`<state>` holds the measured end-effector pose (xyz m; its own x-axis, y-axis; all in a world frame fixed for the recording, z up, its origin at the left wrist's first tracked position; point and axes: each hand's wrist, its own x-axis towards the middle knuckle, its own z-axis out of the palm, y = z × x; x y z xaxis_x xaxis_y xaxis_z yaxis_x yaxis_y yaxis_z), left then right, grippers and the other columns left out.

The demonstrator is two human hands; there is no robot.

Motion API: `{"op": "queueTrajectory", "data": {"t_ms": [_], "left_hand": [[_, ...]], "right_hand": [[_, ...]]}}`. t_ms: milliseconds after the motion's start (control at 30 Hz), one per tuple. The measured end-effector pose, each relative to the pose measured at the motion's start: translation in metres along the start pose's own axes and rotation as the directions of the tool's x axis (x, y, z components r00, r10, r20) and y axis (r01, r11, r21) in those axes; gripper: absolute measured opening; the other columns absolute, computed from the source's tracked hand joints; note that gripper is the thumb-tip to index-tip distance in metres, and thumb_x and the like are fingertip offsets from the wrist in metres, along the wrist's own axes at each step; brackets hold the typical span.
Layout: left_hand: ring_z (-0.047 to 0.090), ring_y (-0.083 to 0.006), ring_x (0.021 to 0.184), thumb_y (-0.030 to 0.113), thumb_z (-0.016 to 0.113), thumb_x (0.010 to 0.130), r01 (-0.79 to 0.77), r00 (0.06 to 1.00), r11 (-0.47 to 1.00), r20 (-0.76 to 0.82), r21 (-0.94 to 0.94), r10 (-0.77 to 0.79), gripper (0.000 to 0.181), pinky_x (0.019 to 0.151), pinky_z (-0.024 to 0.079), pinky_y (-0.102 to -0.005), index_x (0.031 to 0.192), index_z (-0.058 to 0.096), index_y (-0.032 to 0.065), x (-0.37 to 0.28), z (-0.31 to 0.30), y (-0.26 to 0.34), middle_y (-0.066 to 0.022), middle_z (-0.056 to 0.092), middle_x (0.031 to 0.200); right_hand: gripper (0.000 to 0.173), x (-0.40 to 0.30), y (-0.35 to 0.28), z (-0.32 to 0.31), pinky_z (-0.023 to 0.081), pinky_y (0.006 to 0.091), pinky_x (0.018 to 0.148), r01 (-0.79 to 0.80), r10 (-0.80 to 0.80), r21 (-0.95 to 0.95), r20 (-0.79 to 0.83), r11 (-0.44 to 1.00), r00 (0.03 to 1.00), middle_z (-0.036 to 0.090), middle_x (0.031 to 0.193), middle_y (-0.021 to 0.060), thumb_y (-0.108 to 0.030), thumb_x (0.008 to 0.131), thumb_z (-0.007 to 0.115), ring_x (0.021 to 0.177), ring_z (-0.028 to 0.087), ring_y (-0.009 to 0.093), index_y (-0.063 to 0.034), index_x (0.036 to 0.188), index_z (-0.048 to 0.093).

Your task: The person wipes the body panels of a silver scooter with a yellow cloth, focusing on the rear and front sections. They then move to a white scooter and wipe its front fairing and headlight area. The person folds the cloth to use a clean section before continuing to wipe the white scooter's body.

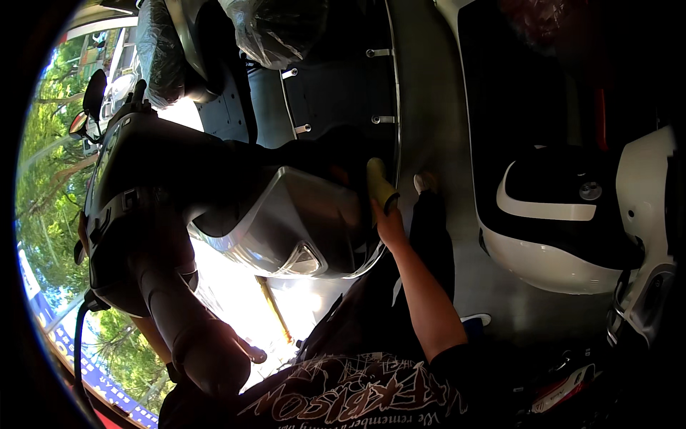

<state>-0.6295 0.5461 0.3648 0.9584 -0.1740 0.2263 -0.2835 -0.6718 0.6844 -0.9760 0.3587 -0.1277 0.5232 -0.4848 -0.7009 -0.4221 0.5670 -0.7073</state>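
Observation:
My right hand [390, 225] grips the lower end of a yellow-green, rounded piece [381, 185], perhaps a folded cloth or a sponge; its exact kind cannot be told. It is beside the dark, glossy rear body [316, 214] of a scooter-like vehicle. On the left, my bare forearm [151, 339] passes behind the vehicle's dark handlebar grip [214, 359]. The left hand is hidden by the handlebar and its dark housing [144, 225], so its hold cannot be seen. A lever end [257, 355] sticks out near the grip.
A white-and-black vehicle body [557, 268] stands at the right. Plastic-wrapped parts [273, 32] and a dark panel with metal brackets [381, 119] lie ahead. A person's shoe [423, 182] is on the grey floor. Mirrors [95, 94] stand at the far left, before bright trees.

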Motion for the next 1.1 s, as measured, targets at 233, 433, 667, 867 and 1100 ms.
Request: {"op": "queueTrajectory", "data": {"t_ms": [233, 433, 667, 867, 1100], "left_hand": [[0.067, -0.0248, 0.103, 0.031, 0.054, 0.101, -0.113, 0.992, 0.993, 0.048, 0.019, 0.112, 0.042, 0.09, 0.057, -0.0381, 0.129, 0.06, -0.0006, 0.02, 0.017, -0.011, -0.0141, 0.067, 0.116], [0.067, -0.0246, 0.102, 0.03, 0.053, 0.101, -0.232, 0.97, 0.971, 0.091, 0.05, 0.227, 0.041, 0.09, 0.057, -0.0381, 0.129, 0.06, -0.0007, 0.038, 0.022, -0.014, -0.014, 0.067, 0.116], [0.067, -0.0244, 0.102, 0.029, 0.053, 0.102, -0.412, 0.907, 0.89, 0.18, 0.197, 0.381, 0.04, 0.089, 0.057, -0.0382, 0.128, 0.06, -0.0008, 0.067, 0.023, -0.014, -0.0139, 0.067, 0.115], [0.064, -0.0197, 0.104, 0.021, 0.051, 0.102, -0.459, 0.882, 0.883, 0.173, 0.104, 0.438, 0.038, 0.091, 0.052, -0.0332, 0.133, 0.059, 0.0004, 0.074, 0.035, -0.012, -0.0115, 0.066, 0.119], [0.056, -0.0188, 0.121, 0.016, 0.042, 0.107, -0.259, 0.812, 0.815, 0.34, -0.518, 0.474, 0.04, 0.1, 0.046, -0.0319, 0.141, 0.048, -0.0033, 0.079, 0.049, -0.009, -0.0116, 0.057, 0.134]], "right_hand": [[0.048, -0.067, 0.036, -0.006, 0.051, 0.0425, 0.087, -0.034, 0.038, 0.065, -0.066, 0.997, 0.997, 0.068, 0.113, 0.0284, -0.035, 0.098, 0.063, 0.109, 0.065, 0.041, 0.0093, 0.117, 0.061], [0.049, -0.095, -0.017, 0.012, 0.049, 0.0373, 0.093, 0.17, -0.146, 0.19, -0.132, 0.967, 0.98, 0.065, 0.12, 0.0193, -0.028, 0.099, 0.065, 0.113, 0.064, 0.029, 0.0058, 0.132, 0.052], [0.055, -0.068, -0.116, 0.032, 0.039, 0.0387, 0.108, 0.497, -0.468, 0.205, -0.177, 0.843, 0.866, 0.053, 0.138, 0.0204, -0.02, 0.096, 0.067, 0.129, 0.052, 0.03, 0.0045, 0.14, 0.045], [0.055, -0.079, -0.024, 0.035, 0.041, 0.0418, 0.106, 0.406, -0.387, 0.008, -0.29, 0.914, 0.875, 0.055, 0.135, 0.0248, -0.028, 0.099, 0.063, 0.127, 0.054, 0.036, 0.0069, 0.137, 0.047], [0.056, -0.117, 0.027, 0.046, 0.039, 0.0473, 0.107, 0.394, -0.432, -0.181, -0.286, 0.901, 0.856, 0.048, 0.14, 0.0284, -0.028, 0.095, 0.066, 0.126, 0.049, 0.044, 0.0089, 0.134, 0.051]]}}
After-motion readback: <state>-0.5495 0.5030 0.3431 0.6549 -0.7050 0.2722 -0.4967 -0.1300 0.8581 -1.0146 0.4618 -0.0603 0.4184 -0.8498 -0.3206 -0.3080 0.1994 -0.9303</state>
